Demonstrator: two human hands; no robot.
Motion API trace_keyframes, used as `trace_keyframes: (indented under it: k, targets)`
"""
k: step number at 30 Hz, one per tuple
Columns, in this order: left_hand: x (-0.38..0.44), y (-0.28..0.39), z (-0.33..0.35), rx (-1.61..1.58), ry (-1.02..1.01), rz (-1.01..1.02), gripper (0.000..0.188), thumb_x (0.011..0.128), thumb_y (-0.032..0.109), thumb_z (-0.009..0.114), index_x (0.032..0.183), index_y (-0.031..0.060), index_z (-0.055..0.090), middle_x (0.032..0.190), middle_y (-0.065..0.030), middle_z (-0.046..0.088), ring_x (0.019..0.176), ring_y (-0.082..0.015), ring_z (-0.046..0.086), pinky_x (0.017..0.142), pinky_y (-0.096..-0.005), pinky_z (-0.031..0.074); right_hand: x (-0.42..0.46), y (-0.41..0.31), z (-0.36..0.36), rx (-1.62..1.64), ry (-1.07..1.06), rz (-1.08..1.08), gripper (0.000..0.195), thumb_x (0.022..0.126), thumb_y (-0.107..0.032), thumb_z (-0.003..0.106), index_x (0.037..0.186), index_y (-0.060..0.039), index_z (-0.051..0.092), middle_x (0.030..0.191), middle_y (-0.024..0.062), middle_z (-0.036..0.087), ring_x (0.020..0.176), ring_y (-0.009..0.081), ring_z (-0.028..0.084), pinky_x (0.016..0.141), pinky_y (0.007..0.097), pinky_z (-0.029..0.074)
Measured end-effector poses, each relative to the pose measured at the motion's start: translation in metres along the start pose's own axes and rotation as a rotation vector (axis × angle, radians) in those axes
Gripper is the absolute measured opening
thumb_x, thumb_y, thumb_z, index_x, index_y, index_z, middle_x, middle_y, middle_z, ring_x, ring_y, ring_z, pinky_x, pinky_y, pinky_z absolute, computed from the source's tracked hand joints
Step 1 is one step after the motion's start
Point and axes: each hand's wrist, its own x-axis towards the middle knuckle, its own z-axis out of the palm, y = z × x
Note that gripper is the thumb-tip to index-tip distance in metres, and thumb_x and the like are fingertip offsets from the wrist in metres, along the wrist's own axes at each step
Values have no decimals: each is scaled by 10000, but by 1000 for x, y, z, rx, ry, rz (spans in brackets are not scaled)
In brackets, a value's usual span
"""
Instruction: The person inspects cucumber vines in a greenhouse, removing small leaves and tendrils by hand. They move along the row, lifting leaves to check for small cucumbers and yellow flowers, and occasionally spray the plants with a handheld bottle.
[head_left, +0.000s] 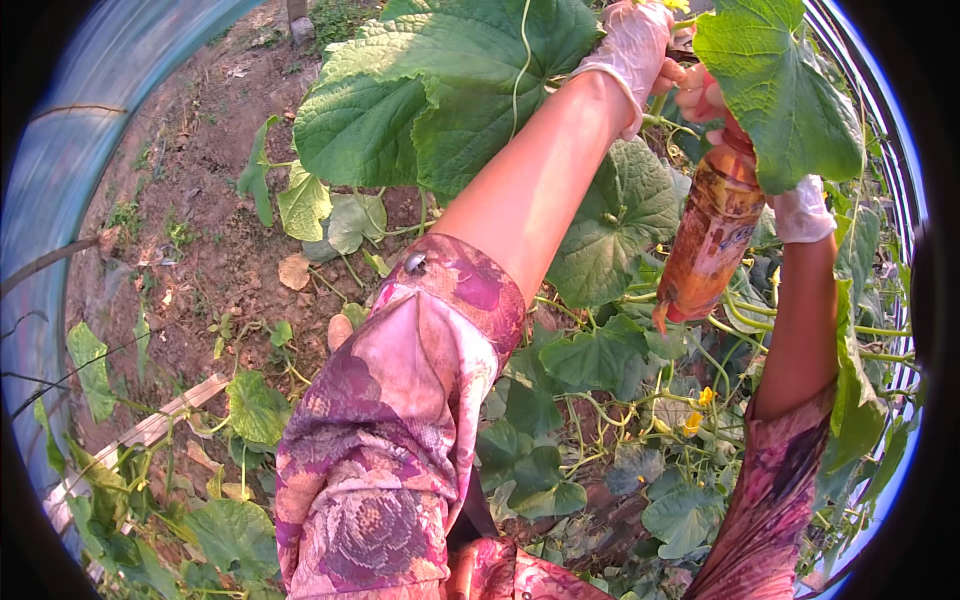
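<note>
My left hand, in a thin translucent glove, is at the top edge of the view. Its fingers curl round a green vine stem beside a yellow flower; the fingertips are partly hidden. My right hand grips the red neck of a clear plastic bottle with orange-red contents and a label bearing writing. The bottle hangs tilted, neck uppermost. A large green leaf hides most of this hand, leaving some fingers and the gloved wrist visible. Cucumber-like leaves surround both hands.
Vines with tendrils and yellow flowers spread below the bottle. On the left lie bare brown soil and a wooden strip. Plastic sheeting curves along the left side. A broad leaf is beside my left forearm.
</note>
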Motion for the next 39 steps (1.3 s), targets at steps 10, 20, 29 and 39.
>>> trace_keyframes:
  k: [10, 20, 29, 39]
  targets:
    - [23, -7, -4, -159, 79, 37, 203, 889, 216, 521, 1062, 113, 551, 760, -26, 542, 532, -113, 503, 431, -243, 390, -7, -23, 18, 441, 135, 156, 383, 810, -76, 635, 1181, -11, 566, 1091, 105, 627, 924, 154, 596, 726, 274, 499]
    - [-65, 40, 18, 264, 221, 207, 332, 875, 11, 498, 1201, -17, 440, 1046, -134, 589, 752, -165, 624, 613, -259, 527, -37, -78, 44, 931, 220, 314, 427, 782, -22, 654, 1197, -5, 558, 1095, 102, 627, 904, 134, 603, 719, 269, 498]
    - [-65, 122, -8, 382, 289, 9, 592, 871, 396, 620, 1195, -58, 420, 889, -112, 552, 574, -135, 556, 495, -300, 548, -172, -137, 89, 964, 175, -204, 559, 858, 13, 501, 1390, -60, 345, 1236, 164, 538, 921, 228, 587, 777, 336, 477]
    - [-11, 154, -55, 104, -195, -118, 234, 977, 248, 468, 1057, 38, 531, 836, -87, 628, 602, -190, 591, 582, -317, 517, -379, -136, 186, 1129, -155, 277, 415, 879, -271, 558, 1262, -119, 505, 1256, 105, 534, 1141, 246, 513, 964, 382, 413]
